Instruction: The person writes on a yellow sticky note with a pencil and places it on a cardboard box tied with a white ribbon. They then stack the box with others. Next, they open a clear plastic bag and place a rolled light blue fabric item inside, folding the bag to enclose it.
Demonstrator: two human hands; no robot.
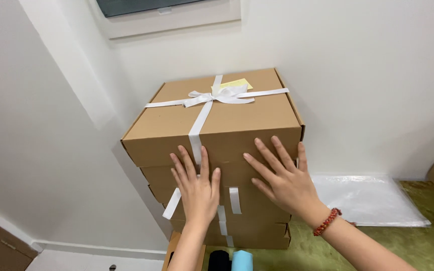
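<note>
a stack of flat cardboard boxes (227, 200) stands in the room corner, backed near both white walls, which keeps it from tipping rearward. the top box (217, 120) sits at about 12 o'clock from the person, slightly overhanging the boxes beneath, its front edge proud of theirs.

the left hand (197, 188) lies flat on the stack's front face, fingers (189, 163) spread fairly wide and pointing up, tips on the lower front of the top box just beside the vertical run of white ribbon (197, 125). it grips nothing; it presses. judged: the flat palm suits squaring or steadying the stack.

the ribbon crosses the lid and ties in a bow (222, 95) toward 1 o'clock, with a small yellow card (237, 83) tucked beneath it. loose ribbon ends hang from the lower boxes.

the right hand (285, 180), a red bead bracelet (327, 221) at the wrist, is likewise flat, fingers wide, on the same front face at the right.

at 3 o'clock, a clear plastic sheet (367, 198) lies on green carpet (428, 246).
</note>
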